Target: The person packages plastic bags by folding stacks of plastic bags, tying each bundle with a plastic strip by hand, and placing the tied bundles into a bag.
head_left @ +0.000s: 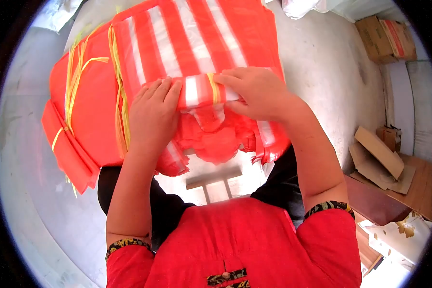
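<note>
A wide stack of red plastic sheets with clear stripes (170, 41) lies in front of me. Near its front edge is a folded red and white roll (192, 91) with a yellow strip (214, 89) across it. My left hand (156, 108) rests over the roll's left end, fingers bent over its top. At the right end, my right hand (254, 92) presses on the roll beside the yellow strip, with its thumb below. Crumpled red plastic (216, 144) hangs under the roll toward my lap.
Left of the stack lie red folded bundles (89, 96) with yellow ties (120, 91). Cardboard boxes (386, 41) stand at the upper right. An opened carton (379, 158) sits at the right on a brown surface. A bench frame (214, 179) shows between my legs.
</note>
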`<state>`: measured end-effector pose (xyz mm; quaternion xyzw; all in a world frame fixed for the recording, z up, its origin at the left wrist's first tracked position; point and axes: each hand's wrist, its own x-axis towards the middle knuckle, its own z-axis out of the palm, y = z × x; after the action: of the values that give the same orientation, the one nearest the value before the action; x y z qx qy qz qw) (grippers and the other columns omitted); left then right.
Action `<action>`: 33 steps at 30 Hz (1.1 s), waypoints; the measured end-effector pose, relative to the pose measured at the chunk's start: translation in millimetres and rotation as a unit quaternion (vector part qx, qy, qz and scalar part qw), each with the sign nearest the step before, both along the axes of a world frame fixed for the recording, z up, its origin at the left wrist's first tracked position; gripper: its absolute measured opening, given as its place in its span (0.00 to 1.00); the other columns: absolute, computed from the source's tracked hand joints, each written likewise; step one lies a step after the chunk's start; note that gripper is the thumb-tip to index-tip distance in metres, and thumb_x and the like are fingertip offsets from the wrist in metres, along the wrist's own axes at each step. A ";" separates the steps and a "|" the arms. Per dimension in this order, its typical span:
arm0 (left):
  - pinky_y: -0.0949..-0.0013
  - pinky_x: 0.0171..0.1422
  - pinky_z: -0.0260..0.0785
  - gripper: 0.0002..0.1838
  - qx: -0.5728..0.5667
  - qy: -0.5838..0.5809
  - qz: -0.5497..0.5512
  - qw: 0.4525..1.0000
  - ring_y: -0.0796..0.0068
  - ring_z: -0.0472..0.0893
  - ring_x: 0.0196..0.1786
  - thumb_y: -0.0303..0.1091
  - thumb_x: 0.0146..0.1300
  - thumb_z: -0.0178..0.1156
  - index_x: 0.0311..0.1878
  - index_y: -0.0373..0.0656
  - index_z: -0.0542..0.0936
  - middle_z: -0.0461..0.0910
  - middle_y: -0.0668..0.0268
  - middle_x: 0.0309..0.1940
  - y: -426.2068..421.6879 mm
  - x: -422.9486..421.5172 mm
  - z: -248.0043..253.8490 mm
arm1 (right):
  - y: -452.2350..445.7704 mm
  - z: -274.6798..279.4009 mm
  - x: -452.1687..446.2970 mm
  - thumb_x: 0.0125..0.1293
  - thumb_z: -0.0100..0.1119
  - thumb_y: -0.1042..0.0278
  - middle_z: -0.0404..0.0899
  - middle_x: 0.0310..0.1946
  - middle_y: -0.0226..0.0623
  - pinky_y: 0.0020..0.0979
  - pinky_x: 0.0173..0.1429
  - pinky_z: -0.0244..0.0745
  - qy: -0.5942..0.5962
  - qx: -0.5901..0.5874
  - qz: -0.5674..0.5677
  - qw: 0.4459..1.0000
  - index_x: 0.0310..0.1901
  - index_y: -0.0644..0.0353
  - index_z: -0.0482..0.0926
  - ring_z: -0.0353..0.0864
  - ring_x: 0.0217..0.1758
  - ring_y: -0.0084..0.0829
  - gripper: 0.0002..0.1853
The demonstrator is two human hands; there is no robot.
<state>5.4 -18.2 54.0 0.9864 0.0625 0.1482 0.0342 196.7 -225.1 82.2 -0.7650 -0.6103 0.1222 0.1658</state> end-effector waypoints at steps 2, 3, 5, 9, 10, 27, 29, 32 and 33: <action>0.50 0.75 0.70 0.22 0.010 -0.002 0.011 1.000 0.57 0.81 0.69 0.28 0.64 0.64 0.63 0.46 0.84 0.85 0.59 0.63 2.7 -0.3 -2.2 | 0.7 8.1 1.3 0.69 0.67 0.57 0.85 0.58 0.42 0.42 0.64 0.79 0.063 -0.024 -0.029 0.997 0.70 0.58 0.78 0.84 0.61 0.44 0.30; 0.49 0.76 0.70 0.21 0.015 -0.002 0.015 1.000 0.58 0.81 0.69 0.28 0.65 0.63 0.62 0.48 0.84 0.86 0.61 0.62 3.5 -0.5 -2.6 | 1.3 12.1 3.1 0.71 0.66 0.55 0.85 0.58 0.42 0.41 0.64 0.79 0.102 -0.038 -0.055 0.993 0.71 0.58 0.77 0.84 0.60 0.44 0.30; 0.44 0.79 0.65 0.25 0.063 -0.021 0.038 0.997 0.59 0.77 0.74 0.28 0.61 0.66 0.63 0.53 0.85 0.83 0.66 0.67 0.8 -4.1 7.3 | 1.8 11.1 8.5 0.73 0.64 0.53 0.86 0.57 0.42 0.39 0.64 0.78 0.167 -0.024 -0.087 0.982 0.73 0.58 0.76 0.84 0.60 0.42 0.31; 0.37 0.82 0.55 0.24 0.129 -0.045 0.053 0.989 0.63 0.71 0.81 0.31 0.63 0.65 0.63 0.62 0.86 0.81 0.75 0.70 1.4 -6.8 16.7 | 8.8 3.8 16.3 0.73 0.64 0.51 0.86 0.54 0.42 0.38 0.61 0.78 0.220 -0.027 -0.109 0.969 0.74 0.60 0.75 0.85 0.57 0.39 0.33; 0.36 0.82 0.55 0.23 0.128 -0.043 0.050 0.990 0.63 0.70 0.81 0.31 0.65 0.64 0.63 0.63 0.86 0.81 0.75 0.70 -0.4 -7.4 16.8 | 11.0 4.6 17.0 0.73 0.65 0.50 0.86 0.53 0.42 0.38 0.60 0.78 0.219 -0.055 -0.112 0.968 0.73 0.60 0.75 0.85 0.57 0.38 0.33; 0.35 0.79 0.62 0.35 -0.021 0.060 -0.031 0.998 0.54 0.73 0.76 0.36 0.55 0.74 0.69 0.53 0.80 0.78 0.65 0.70 -6.6 -20.7 10.9 | 13.9 3.0 6.5 0.59 0.78 0.58 0.80 0.63 0.46 0.39 0.70 0.75 0.177 -0.072 -0.003 0.982 0.69 0.62 0.78 0.79 0.65 0.41 0.37; 0.36 0.80 0.61 0.36 -0.049 0.062 -0.027 0.996 0.54 0.73 0.76 0.37 0.54 0.75 0.70 0.52 0.80 0.78 0.64 0.70 -5.4 -22.6 12.3 | 4.4 8.3 -13.7 0.58 0.79 0.58 0.75 0.71 0.49 0.43 0.77 0.71 0.103 -0.049 0.027 0.993 0.73 0.60 0.74 0.74 0.73 0.48 0.41; 0.36 0.81 0.61 0.36 -0.056 0.058 -0.021 0.997 0.55 0.73 0.76 0.37 0.54 0.75 0.70 0.51 0.79 0.77 0.64 0.71 -6.0 -25.2 14.1 | -7.6 9.2 -37.5 0.57 0.78 0.60 0.67 0.76 0.50 0.46 0.80 0.68 0.023 -0.085 0.029 0.996 0.78 0.55 0.68 0.70 0.76 0.53 0.47; 0.36 0.81 0.60 0.37 -0.053 0.056 -0.023 0.997 0.55 0.72 0.76 0.38 0.54 0.75 0.70 0.51 0.79 0.77 0.64 0.71 -7.2 -25.3 16.2 | -9.4 9.9 -40.2 0.57 0.77 0.61 0.68 0.76 0.49 0.46 0.79 0.68 0.026 -0.087 0.027 0.996 0.78 0.55 0.68 0.70 0.76 0.52 0.46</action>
<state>-19.9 -25.4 70.3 0.9912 0.0493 0.0880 0.0861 156.5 -234.5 92.1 -0.7563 -0.6134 0.1986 0.1109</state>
